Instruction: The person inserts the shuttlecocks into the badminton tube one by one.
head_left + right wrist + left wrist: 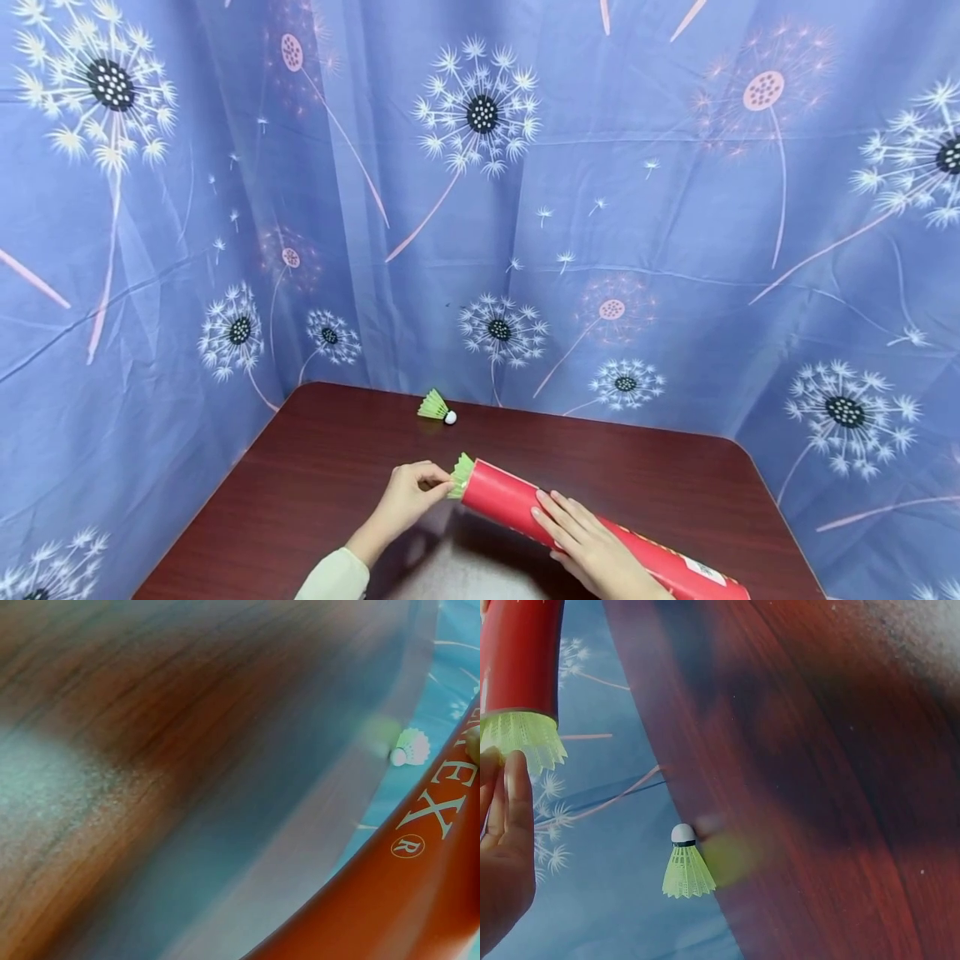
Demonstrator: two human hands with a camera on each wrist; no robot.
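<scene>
A red shuttlecock tube (502,498) slants across the front of the table, its open end toward the left. From that end sticks the yellow-green skirt of a shuttlecock (461,477); the rest of it is hidden inside. My left hand (408,498) pinches the skirt's edge between thumb and fingers, as the left wrist view also shows at the tube mouth. Laid over the tube's middle, my right hand (588,546) holds it, its thumb out of sight. Behind them a second yellow-green shuttlecock (433,407) with a white cork lies on its side.
The dark reddish-brown table (337,442) has a glossy light reflection near its front. Blue curtains (420,208) with a dandelion print hang along its back and sides. The loose shuttlecock lies close to the back edge.
</scene>
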